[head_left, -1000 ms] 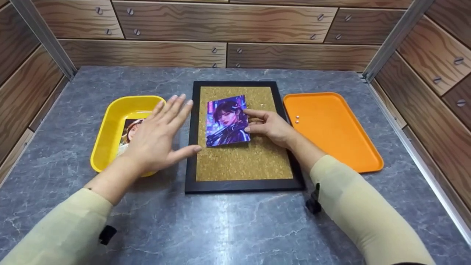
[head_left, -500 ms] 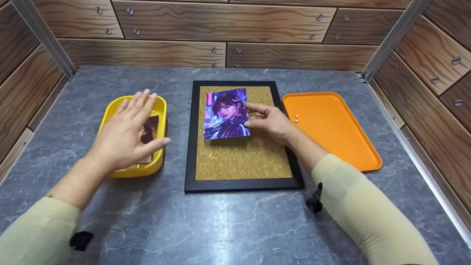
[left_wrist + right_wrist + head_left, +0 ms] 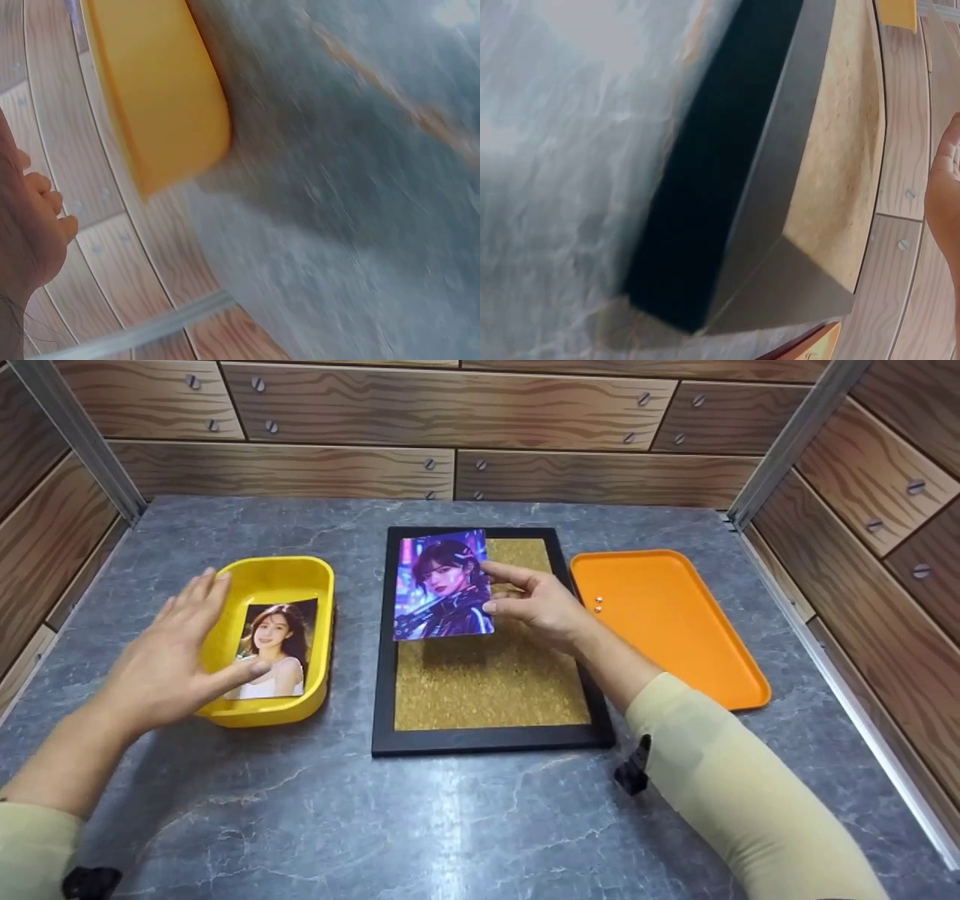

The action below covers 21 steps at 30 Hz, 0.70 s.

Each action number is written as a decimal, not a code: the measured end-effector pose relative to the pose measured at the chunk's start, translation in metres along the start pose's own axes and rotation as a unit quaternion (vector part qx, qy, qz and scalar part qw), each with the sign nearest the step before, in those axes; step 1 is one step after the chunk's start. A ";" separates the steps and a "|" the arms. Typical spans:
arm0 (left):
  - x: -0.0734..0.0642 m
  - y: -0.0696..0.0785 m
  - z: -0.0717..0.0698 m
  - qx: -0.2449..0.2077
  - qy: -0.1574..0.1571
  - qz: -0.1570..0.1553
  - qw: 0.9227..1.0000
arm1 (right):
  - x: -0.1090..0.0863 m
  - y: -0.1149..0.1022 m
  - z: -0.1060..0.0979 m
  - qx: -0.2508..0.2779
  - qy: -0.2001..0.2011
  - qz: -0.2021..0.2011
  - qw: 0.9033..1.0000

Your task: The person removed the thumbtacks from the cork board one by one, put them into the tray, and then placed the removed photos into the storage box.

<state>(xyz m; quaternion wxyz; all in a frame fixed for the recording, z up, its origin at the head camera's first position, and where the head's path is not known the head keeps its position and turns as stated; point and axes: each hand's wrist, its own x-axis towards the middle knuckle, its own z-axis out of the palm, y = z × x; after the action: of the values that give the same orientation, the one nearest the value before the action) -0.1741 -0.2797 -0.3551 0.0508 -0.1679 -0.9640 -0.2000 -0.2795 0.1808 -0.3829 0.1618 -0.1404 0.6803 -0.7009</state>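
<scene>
My right hand (image 3: 547,604) pinches the right edge of a purple-blue illustrated picture card (image 3: 442,589) between thumb and fingers. The card is held over the upper left of a black-framed cork board (image 3: 491,690) and casts a shadow on the cork. My left hand (image 3: 169,652) is spread with straight fingers at the left side of a yellow plastic basket (image 3: 326,622), holding nothing. A photo print of a person in white (image 3: 274,656) lies in that basket, partly behind my thumb. The right wrist view shows the board's frame (image 3: 735,187) close up; the card's grip is out of its sight.
To the right of the board lies a shallow orange tray (image 3: 675,630) with two small shiny pieces (image 3: 598,605) near its left edge. The grey marbled table (image 3: 450,817) is bounded by wood-patterned walls (image 3: 337,472) at the back and sides.
My left hand has moved left from near the board across the basket, uncovering the photo print. The right hand has shifted the picture card up and left over the board, still pinching it.
</scene>
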 end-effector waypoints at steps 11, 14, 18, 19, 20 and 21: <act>-0.023 -0.031 0.002 -0.007 -0.055 -0.045 0.997 | 0.007 -0.008 0.028 0.028 -0.014 -0.030 0.999; -0.026 -0.034 0.004 -0.013 -0.057 -0.051 0.997 | 0.010 -0.010 0.036 0.033 -0.018 -0.037 0.999; -0.028 -0.035 0.007 -0.016 -0.066 -0.055 0.996 | 0.013 -0.013 0.046 0.040 -0.018 -0.039 0.998; -0.029 -0.035 0.008 -0.017 -0.069 -0.056 0.996 | 0.014 -0.013 0.049 0.042 -0.018 -0.039 0.998; -0.030 -0.036 0.009 -0.020 -0.071 -0.056 0.996 | 0.016 -0.014 0.053 0.044 -0.018 -0.040 0.998; -0.031 -0.036 0.010 -0.022 -0.072 -0.056 0.996 | 0.017 -0.014 0.056 0.046 -0.020 -0.041 0.998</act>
<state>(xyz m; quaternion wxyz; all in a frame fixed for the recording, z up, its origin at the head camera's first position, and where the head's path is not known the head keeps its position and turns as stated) -0.1581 -0.3165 -0.3823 -0.0337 -0.1288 -0.9684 -0.2107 -0.2719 0.1233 -0.3671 0.1530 -0.1744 0.6378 -0.7344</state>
